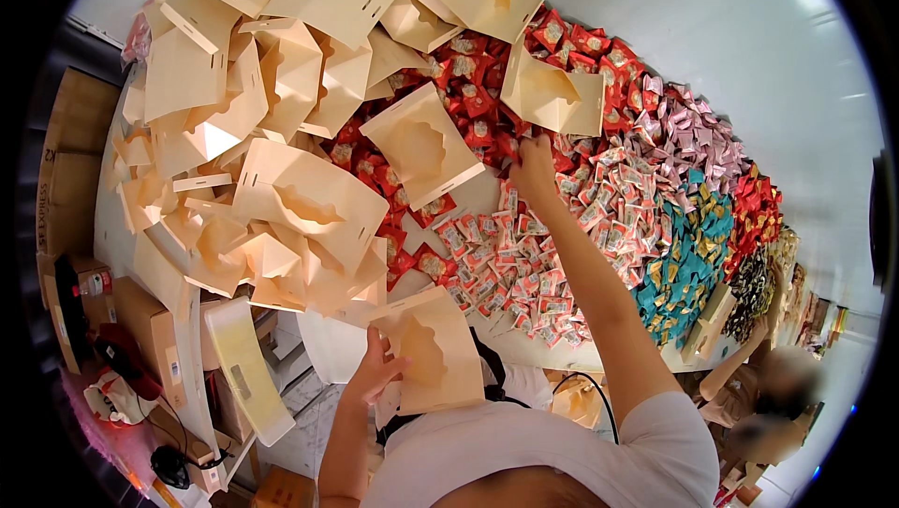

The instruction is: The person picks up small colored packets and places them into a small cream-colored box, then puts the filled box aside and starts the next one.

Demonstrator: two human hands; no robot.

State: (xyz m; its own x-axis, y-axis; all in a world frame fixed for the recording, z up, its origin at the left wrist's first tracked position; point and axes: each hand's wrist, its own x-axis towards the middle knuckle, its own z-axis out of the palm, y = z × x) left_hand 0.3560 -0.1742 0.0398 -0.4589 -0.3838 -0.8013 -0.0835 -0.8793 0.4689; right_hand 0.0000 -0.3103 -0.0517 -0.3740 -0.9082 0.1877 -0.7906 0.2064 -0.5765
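My left hand (376, 369) grips the left side of a cream cardboard box (429, 349) with a wavy-edged cut-out, held close to my body at the table's near edge. My right arm stretches forward across the table. At its end my right hand (534, 171) has its fingers drawn together on a red packet (507, 147) at the edge of the pile of red packets (478, 101); the fingertips are partly hidden. Another cut-out box (420, 145) lies on the red packets, left of that hand. White-and-red packets (524, 269) spread beneath my right forearm.
Many cream boxes (309, 190) are heaped on the left. Pink packets (695, 133), teal packets (688, 255) and more red packets (755, 204) lie to the right. A person (740, 382) reaches in at the far right. Brown cartons (145, 330) stand at the left.
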